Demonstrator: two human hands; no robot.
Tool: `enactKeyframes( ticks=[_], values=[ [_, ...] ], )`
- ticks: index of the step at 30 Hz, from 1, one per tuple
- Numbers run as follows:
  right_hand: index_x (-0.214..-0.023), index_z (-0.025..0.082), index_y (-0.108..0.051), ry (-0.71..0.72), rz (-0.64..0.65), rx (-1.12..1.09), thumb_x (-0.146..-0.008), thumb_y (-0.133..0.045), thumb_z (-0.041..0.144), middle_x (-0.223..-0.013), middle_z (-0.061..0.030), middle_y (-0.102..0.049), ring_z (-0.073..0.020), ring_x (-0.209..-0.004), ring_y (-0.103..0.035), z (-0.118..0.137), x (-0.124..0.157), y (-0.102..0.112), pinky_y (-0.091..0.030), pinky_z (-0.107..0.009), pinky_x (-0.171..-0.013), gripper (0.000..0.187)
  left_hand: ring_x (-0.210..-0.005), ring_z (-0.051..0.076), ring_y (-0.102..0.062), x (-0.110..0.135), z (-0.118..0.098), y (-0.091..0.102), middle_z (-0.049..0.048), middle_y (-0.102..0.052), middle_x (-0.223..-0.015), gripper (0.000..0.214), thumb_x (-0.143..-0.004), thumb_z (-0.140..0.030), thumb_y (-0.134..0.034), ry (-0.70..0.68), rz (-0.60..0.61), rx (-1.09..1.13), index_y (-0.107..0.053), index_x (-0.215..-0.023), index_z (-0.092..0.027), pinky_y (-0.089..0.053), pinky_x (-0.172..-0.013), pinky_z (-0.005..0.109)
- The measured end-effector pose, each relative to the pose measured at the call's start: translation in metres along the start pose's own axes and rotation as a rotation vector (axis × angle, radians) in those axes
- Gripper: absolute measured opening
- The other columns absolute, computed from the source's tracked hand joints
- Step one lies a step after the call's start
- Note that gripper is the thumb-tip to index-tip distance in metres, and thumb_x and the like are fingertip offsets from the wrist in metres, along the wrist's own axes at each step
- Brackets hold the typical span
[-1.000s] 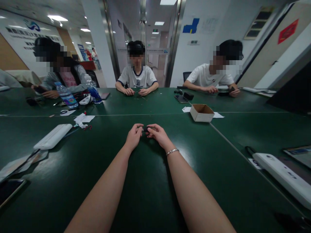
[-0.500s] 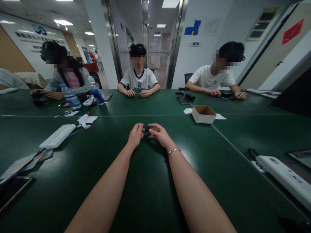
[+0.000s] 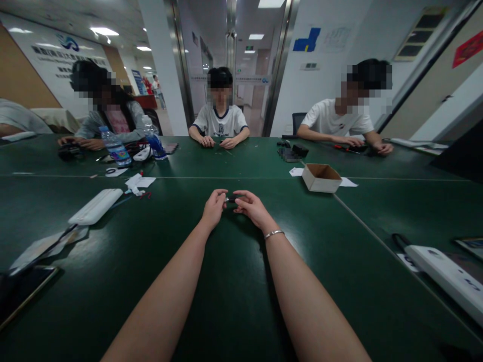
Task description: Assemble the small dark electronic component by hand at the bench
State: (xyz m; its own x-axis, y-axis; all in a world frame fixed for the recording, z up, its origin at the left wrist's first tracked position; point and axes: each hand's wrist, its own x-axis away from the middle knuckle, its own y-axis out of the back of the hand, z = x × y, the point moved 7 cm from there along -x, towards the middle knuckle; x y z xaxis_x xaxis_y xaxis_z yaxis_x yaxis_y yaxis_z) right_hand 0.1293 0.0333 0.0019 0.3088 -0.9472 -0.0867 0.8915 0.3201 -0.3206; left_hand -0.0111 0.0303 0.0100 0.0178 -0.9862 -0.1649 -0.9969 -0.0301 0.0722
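Note:
Over the green table [image 3: 234, 281], a small black piece with a shiny metal end [image 3: 231, 199] spans the gap between my two hands; its exact kind is too small to make out. My left hand [image 3: 214, 209] pinches the metal end between thumb and fingers. The dark end is in the grip of my right hand [image 3: 255, 208], its thumb and forefinger closed on it and its lower fingers curled beneath. A silver bracelet [image 3: 274, 234] circles my right wrist.
A small open box [image 3: 321, 185] sits right of my hands on white paper. To the left lie a white power strip [image 3: 96, 206], paper scraps and a phone [image 3: 28, 291]. Another power strip [image 3: 449, 276] is at right. Three people sit opposite, near two bottles [image 3: 115, 147].
The camera has turned slightly left, so the scene sits further right. Both my hands keep their hold on the small black piece. Something orange-red now shows by the right-hand person's hand.

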Motion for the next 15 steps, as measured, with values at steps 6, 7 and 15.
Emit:
enactKeyframes(
  ticks=[6,7,15],
  values=[
    [-0.102,0.021,-0.064,0.002,-0.005,0.004,-0.066,-0.079,0.028,-0.079,0.001,-0.065,-0.0101,-0.06,-0.062,0.001,0.0006,-0.0011,-0.052,-0.023,-0.059,0.039,-0.053,0.01,-0.046,-0.0005,0.0051,-0.0012,-0.0016,-0.052,-0.066,0.028,-0.084,-0.027,-0.046,0.035,0.012,-0.023,-0.055,-0.108,-0.018,-0.034,-0.048,0.019],
    [-0.101,0.02,-0.064,0.001,-0.005,0.007,-0.066,-0.079,0.028,-0.079,0.0009,-0.065,-0.0102,-0.06,-0.062,0.001,0.0008,-0.0013,-0.052,-0.022,-0.059,0.039,-0.051,0.01,-0.045,-0.0005,0.0058,-0.0018,-0.0023,-0.05,-0.062,0.028,-0.086,-0.03,-0.042,0.043,0.018,-0.027,-0.056,-0.107,-0.018,-0.034,-0.048,0.019],
    [-0.101,0.021,-0.065,-0.004,-0.011,0.003,-0.066,-0.08,0.029,-0.08,0.0005,-0.065,-0.0104,-0.061,-0.063,-0.0004,0.0008,-0.0006,-0.053,-0.023,-0.061,0.039,-0.051,0.009,-0.044,-0.0026,0.0066,-0.0031,-0.0019,-0.05,-0.064,0.029,-0.088,-0.033,-0.041,0.025,0.032,-0.04,-0.056,-0.109,-0.018,-0.033,-0.047,0.019]
  ],
)
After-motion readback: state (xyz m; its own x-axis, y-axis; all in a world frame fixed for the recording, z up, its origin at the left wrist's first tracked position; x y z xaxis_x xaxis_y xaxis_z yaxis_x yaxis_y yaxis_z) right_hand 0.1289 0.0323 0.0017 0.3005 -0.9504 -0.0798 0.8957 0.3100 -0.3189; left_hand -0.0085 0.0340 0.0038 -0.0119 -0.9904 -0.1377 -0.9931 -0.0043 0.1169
